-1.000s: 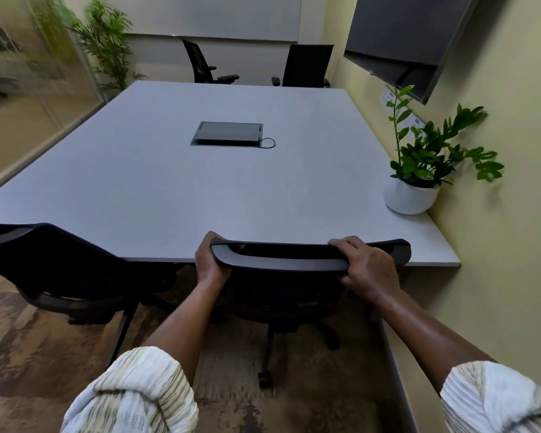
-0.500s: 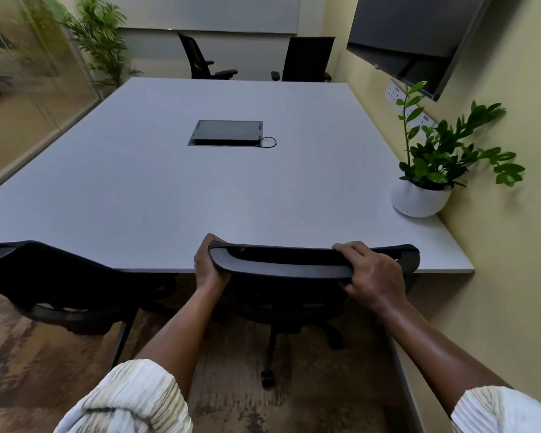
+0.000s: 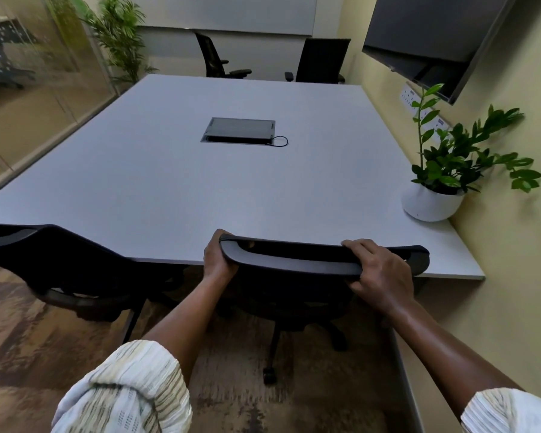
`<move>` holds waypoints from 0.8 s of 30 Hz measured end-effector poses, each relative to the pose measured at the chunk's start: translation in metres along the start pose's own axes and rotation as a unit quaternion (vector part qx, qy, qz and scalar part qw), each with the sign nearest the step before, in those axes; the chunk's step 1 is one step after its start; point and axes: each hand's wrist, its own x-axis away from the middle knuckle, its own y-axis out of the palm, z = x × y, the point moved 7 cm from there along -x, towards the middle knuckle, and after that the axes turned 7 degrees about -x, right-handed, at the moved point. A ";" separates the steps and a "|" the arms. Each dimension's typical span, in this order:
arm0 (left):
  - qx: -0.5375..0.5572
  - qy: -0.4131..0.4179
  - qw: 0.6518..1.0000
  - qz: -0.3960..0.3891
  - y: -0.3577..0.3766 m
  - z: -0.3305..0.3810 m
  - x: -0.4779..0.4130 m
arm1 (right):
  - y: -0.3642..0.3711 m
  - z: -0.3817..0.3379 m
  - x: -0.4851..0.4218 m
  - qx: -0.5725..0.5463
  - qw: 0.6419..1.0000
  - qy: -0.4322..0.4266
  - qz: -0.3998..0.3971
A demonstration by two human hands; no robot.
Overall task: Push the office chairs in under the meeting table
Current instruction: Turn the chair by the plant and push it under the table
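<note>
A black office chair (image 3: 297, 260) stands at the near edge of the grey meeting table (image 3: 175, 189), its seat tucked under the tabletop and its backrest top against the edge. My left hand (image 3: 217, 259) grips the left end of that backrest top. My right hand (image 3: 380, 273) is closed over the top rail near its right end. A second black chair (image 3: 66, 260) sits to the left, also at the near edge, with its seat partly under the table. Two more black chairs (image 3: 214, 56) (image 3: 320, 60) stand at the far end.
A potted plant in a white pot (image 3: 431, 203) sits on the table's right near corner by the yellow wall. A dark cable box (image 3: 239, 130) lies in the table's middle. A screen (image 3: 431, 35) hangs on the right wall. A glass partition (image 3: 28, 89) runs along the left.
The chair in my hands has rolled a little farther in toward the table edge, and my view has moved forward with it. Both hands keep their grip.
</note>
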 end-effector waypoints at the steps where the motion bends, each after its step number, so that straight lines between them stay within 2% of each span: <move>1: 0.014 -0.016 1.000 -0.013 -0.001 -0.002 0.005 | 0.005 0.002 0.002 -0.002 1.000 0.007 -0.018; 6: -0.091 0.005 0.995 -0.046 -0.014 -0.003 0.030 | 0.003 -0.003 0.005 -0.004 1.000 -0.005 -0.026; 11: -0.115 -0.002 0.993 -0.041 -0.031 0.006 0.042 | 0.003 -0.026 0.003 0.016 0.999 -0.048 0.001; 19: -0.139 0.016 0.990 0.007 -0.093 -0.004 0.070 | 0.023 -0.144 -0.019 -0.109 0.985 -0.132 0.012; 24: -0.132 0.003 0.990 0.056 -0.164 -0.027 0.086 | 0.052 -0.233 -0.021 -0.159 0.971 -0.179 -0.023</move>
